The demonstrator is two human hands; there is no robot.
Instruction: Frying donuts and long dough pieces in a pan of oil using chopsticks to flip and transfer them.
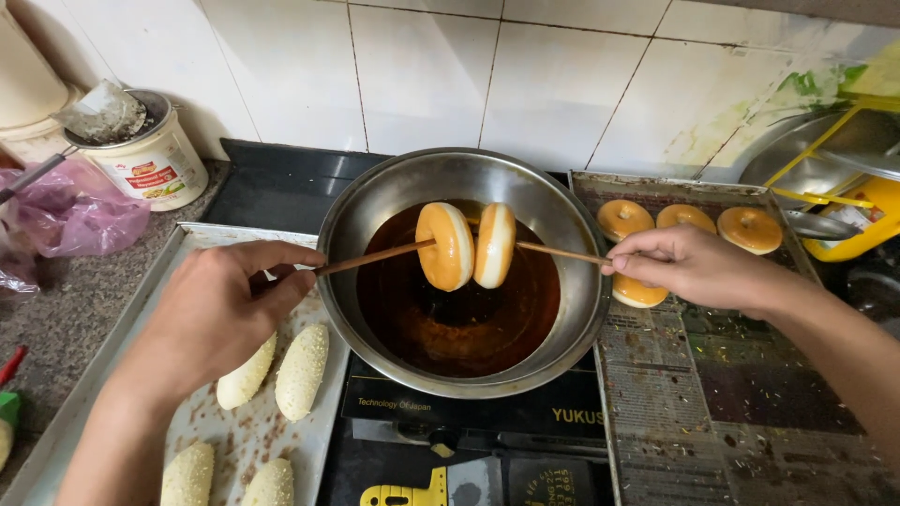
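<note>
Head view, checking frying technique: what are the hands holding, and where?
Each hand, left hand and right hand, pinches one end of a wooden stick carrying two doughnuts above the oil.

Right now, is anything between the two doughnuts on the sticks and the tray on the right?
Only the pan's rim and the right hand lie that way. The doughnuts hang above the oil, and the tray has bare space in front of four fried ones.

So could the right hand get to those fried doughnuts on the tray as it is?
Probably not at once: the right hand sits right beside the fried doughnuts, nothing between, but it is gripping the stick.
</note>
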